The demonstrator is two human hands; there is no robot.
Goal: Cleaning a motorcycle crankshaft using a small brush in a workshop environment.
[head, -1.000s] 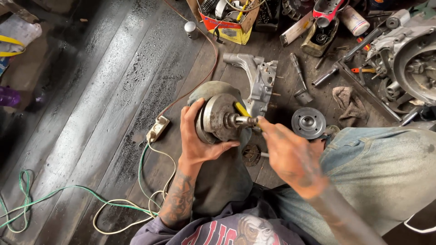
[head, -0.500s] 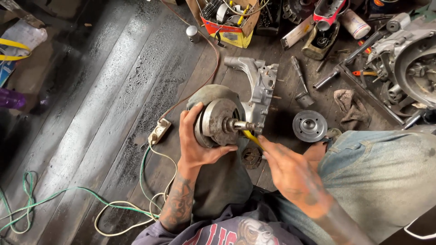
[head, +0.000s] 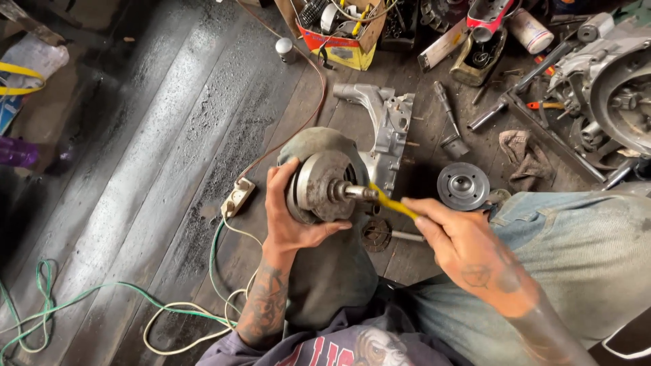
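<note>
Head view, read left to right. At lower left of the frame, a green cable (head: 102, 291) and a white cable (head: 183, 325) trail across the dark plank floor (head: 135, 135), leading to a small white switch box (head: 237, 196) left of centre. At centre, the left hand (head: 291, 217) is curled shut around the rim of a round metal rotor assembly (head: 319, 186), thumb along its lower edge, holding it propped on a knee with its stub shaft (head: 356, 192) facing right. Directly behind the rotor assembly lies a grey cast housing (head: 386, 125). Right of centre, the right hand (head: 468, 247) is closed in a fingertip pinch on a thin yellow-handled tool (head: 393, 203), whose tip rests at the shaft end. Below the shaft, a small dark gear (head: 375, 234) lies on the floor; further right, a round flanged disc (head: 462, 186) sits near a crumpled rag (head: 525, 156). Judged step: working the shaft end, probably cleaning or picking at it. The next move would call for a steady left-hand hold and fine tip control along the shaft, without letting the tool slip off toward the supporting fingers.
</note>
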